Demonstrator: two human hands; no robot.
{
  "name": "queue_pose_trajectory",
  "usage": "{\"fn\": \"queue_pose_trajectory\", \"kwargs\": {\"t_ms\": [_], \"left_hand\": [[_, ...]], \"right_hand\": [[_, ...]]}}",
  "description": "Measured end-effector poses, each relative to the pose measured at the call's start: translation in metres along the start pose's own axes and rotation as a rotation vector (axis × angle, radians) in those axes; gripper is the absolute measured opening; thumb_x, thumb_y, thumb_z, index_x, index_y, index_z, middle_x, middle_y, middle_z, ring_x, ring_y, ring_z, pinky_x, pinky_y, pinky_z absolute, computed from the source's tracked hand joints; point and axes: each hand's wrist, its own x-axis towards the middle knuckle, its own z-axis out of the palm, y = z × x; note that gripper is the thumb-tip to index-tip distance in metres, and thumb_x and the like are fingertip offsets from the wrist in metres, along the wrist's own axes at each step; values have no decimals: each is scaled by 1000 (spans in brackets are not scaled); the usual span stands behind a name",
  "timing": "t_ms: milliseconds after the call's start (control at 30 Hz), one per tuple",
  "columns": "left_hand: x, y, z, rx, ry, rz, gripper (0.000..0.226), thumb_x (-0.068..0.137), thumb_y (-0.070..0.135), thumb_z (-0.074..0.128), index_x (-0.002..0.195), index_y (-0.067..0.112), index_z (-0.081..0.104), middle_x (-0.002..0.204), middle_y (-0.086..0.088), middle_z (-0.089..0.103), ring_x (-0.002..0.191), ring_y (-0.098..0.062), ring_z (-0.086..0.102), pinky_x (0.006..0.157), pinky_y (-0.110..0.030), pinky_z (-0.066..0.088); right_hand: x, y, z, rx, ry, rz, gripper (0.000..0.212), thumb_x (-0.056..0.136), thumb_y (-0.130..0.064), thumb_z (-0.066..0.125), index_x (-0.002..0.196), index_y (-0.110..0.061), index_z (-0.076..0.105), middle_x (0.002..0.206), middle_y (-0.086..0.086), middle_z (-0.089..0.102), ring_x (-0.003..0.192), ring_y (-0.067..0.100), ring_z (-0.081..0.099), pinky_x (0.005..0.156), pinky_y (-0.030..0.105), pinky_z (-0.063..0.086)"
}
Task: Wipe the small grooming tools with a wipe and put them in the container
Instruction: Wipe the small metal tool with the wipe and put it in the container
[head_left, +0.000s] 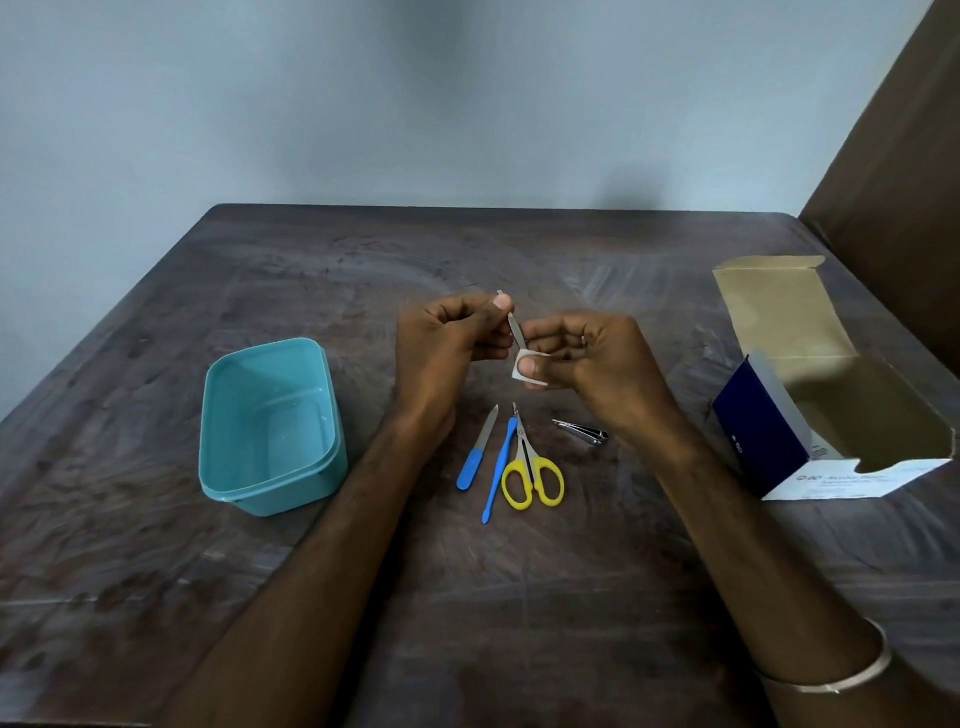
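Observation:
My left hand (447, 338) pinches a thin metal tool (516, 332), probably tweezers, held above the table's middle. My right hand (592, 358) grips a small white wipe (527, 370) folded around the tool's lower end. On the table below lie a blue-handled nail file (477, 457), a slim blue cuticle pusher (498, 470), yellow-handled scissors (531, 470) and a metal nail clipper (581, 431). A teal plastic container (270, 421) stands open to the left with nothing visible inside it.
An open cardboard box of alcohol swabs (815, 384), blue and white outside, lies at the right of the dark wooden table (363, 270). A brown surface (904, 156) rises at the far right. A metal bangle (852, 670) circles my right wrist.

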Motion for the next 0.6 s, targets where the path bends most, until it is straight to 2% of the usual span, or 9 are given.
{"fn": "queue_pose_trajectory", "kwargs": {"t_ms": [133, 300, 467, 600], "left_hand": [[-1, 1, 0, -2, -45, 15, 19, 88, 15, 71, 90, -4, 73, 75, -13, 70, 66, -20, 67, 66, -31, 59], [-1, 0, -1, 50, -30, 49, 18, 87, 12, 72, 94, -4, 72, 81, -16, 72, 67, -19, 68, 67, -29, 60], [-1, 0, -1, 53, -15, 54, 19, 87, 12, 72, 94, -5, 72, 81, -17, 72, 67, -19, 68, 69, -31, 60], [-1, -1, 0, 29, -18, 33, 18, 88, 11, 70, 94, -6, 72, 77, -14, 72, 66, -19, 68, 69, -32, 60]], "right_hand": [[2, 5, -1, -10, 65, 9, 27, 78, 8, 76, 98, -10, 73, 81, 4, 74, 72, 14, 74, 64, 29, 62], [2, 5, -3, -94, 21, -2, 38, 75, 11, 77, 98, -19, 73, 83, -2, 72, 72, 0, 69, 65, 17, 56], [4, 8, -8, -32, -21, 37, 40, 73, 14, 76, 98, -17, 74, 91, 6, 77, 84, 14, 75, 69, 24, 58], [2, 7, -11, 93, -54, 100, 28, 78, 8, 75, 100, -10, 74, 90, 11, 78, 84, 22, 76, 73, 29, 61]]}}
